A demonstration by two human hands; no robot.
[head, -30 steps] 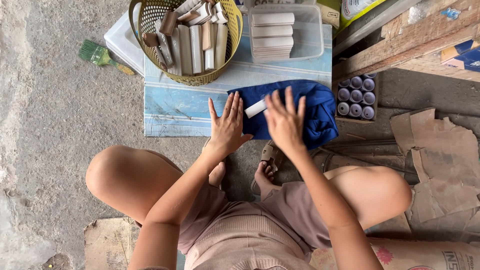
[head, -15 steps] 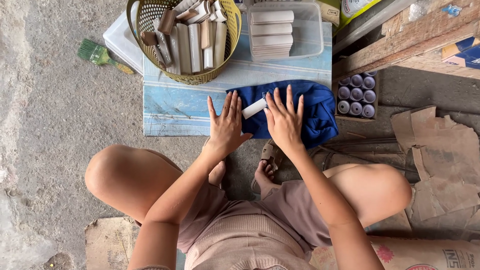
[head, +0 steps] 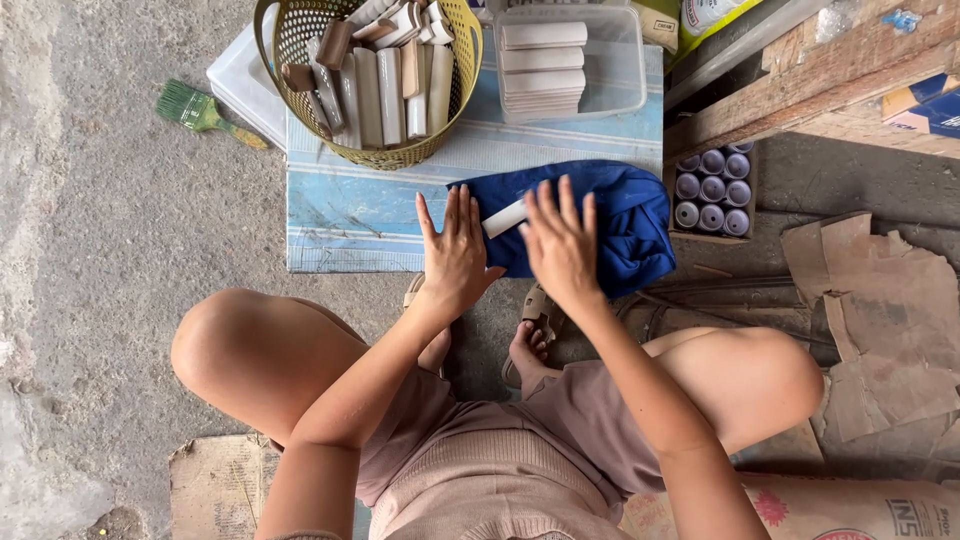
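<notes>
The small white stick (head: 505, 217) lies on the blue cloth (head: 620, 225), on the low blue board (head: 370, 200), and pokes out between the two hands. It has hardly moved since a moment ago. It is short, pale and smooth. The left hand (head: 455, 255) is flat and open, fingers together, at the cloth's edge. The right hand (head: 562, 245) is spread wide on the cloth and has slid a bit lower. Neither hand grips anything. A yellow basket (head: 300, 40) of sticks sits behind.
</notes>
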